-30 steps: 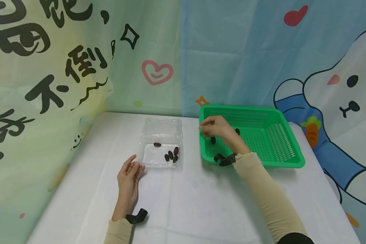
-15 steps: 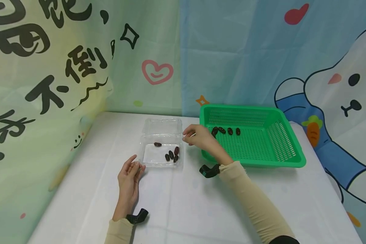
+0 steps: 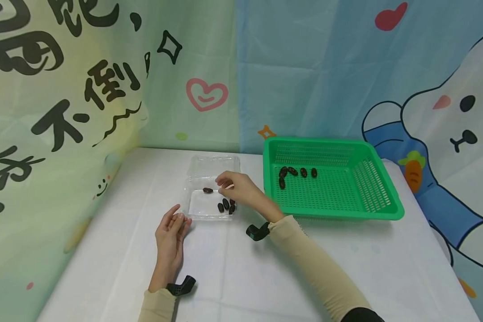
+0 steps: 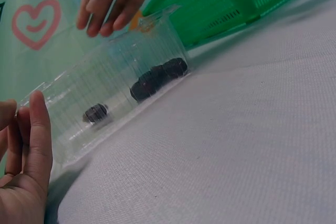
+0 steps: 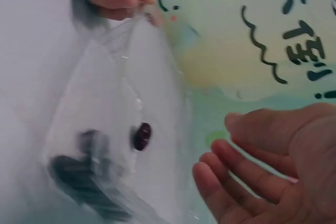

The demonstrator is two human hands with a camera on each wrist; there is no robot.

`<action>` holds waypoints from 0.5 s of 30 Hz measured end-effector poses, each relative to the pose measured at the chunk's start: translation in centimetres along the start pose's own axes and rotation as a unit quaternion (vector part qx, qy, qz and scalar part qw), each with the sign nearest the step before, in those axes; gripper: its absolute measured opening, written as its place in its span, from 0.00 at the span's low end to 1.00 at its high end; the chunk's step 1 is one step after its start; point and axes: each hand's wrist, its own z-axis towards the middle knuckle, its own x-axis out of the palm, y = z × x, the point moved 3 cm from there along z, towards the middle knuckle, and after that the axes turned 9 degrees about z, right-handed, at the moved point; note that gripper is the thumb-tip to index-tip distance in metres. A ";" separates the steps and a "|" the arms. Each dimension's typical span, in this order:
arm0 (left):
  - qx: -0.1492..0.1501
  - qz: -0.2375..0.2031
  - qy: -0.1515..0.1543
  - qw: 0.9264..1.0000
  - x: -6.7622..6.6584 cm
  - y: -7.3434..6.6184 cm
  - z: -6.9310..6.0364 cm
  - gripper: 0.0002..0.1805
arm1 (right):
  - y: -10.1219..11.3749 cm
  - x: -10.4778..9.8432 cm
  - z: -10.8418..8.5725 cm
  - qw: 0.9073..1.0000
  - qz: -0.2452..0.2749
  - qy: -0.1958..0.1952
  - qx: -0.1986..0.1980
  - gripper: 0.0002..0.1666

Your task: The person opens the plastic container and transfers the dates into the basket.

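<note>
A person's two bare hands meet at a clear plastic box (image 3: 197, 205) on a white tablecloth (image 3: 225, 273). At the box's near left corner, the left hand (image 3: 170, 237) pinches the rim between thumb and fingers. Above the box's right side hangs the right hand (image 3: 241, 190), its fingers loosely bent and grasping nothing, thumb apart from the fingertips in the right wrist view. Five dark oval pieces lie inside the box: a lone piece (image 3: 207, 190) toward its far side, and a cluster of four (image 3: 226, 204) toward its near right corner (partly blurred in the right wrist view). The box's lid (image 3: 215, 165) is swung open at its far edge. To the right of the box, apart from it, sits a green perforated basket (image 3: 334, 194), where more dark pieces (image 3: 292, 171) gather at the side closest to the box. Beige sleeves (image 3: 322, 266) and black wrist mounts (image 3: 181, 286) show on the near side of the box, and behind it stretches a printed backdrop (image 3: 306, 80) bearing hearts, lettering and a white cartoon animal (image 3: 438, 100).
</note>
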 end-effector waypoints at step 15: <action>0.000 0.007 -0.005 1.000 0.0 -0.1 0.0 0.26 | -1.2 4.5 2.2 0.995 -0.077 0.056 0.003 0.29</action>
